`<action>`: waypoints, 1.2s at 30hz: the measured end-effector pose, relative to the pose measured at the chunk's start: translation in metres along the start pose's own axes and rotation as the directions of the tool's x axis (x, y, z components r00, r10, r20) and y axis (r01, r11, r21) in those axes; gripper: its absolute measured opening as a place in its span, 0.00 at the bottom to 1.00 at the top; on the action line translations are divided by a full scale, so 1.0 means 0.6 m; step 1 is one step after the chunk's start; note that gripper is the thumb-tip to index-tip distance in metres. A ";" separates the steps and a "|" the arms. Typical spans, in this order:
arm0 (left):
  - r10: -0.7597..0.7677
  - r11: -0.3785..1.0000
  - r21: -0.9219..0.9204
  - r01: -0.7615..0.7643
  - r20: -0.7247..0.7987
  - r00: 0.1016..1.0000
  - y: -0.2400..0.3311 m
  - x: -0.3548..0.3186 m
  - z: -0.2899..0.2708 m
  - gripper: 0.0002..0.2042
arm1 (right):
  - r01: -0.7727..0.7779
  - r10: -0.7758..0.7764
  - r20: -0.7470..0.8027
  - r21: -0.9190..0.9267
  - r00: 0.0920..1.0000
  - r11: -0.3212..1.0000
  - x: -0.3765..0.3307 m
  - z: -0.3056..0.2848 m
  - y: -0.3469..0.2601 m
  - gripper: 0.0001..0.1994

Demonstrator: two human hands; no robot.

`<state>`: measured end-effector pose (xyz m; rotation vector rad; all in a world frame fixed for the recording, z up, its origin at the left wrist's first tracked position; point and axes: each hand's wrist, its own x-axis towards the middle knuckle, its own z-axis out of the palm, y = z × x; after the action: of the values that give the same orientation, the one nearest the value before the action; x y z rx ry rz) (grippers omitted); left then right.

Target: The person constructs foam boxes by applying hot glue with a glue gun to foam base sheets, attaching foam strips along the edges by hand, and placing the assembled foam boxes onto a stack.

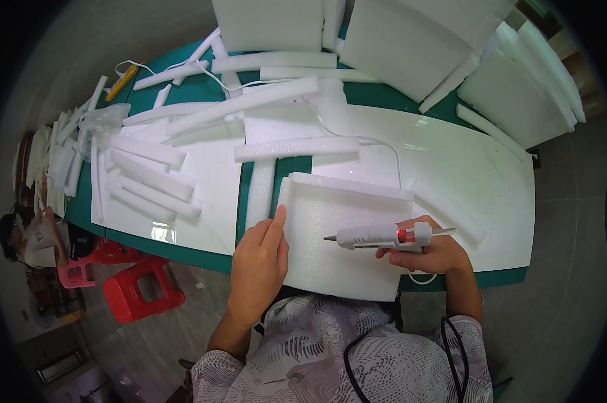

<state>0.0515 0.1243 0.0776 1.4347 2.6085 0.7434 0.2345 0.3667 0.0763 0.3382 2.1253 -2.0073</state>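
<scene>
Foam strips [152, 178] lie piled on the green table [182, 243] at far left, well apart from the hands. Nearer the middle, the left hand [260, 258] rests fingers pressed together and flat on the left edge of the foam panel [337, 252], which lies at the table's near edge in front of the person. To its right, the right hand [430, 254] wraps closed around the glue gun [384, 236], whose long axis runs sideways, nozzle pointing left over the panel toward the left hand.
</scene>
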 end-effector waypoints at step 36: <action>0.002 0.992 -0.127 0.000 0.015 1.000 -0.014 0.008 -0.005 0.19 | -0.025 0.025 -0.006 0.008 1.000 1.000 0.002 -0.001 0.001 0.10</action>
<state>0.0413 0.1230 0.0774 1.4003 2.4991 0.8779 0.2336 0.3676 0.0755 0.3702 2.1065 -2.0041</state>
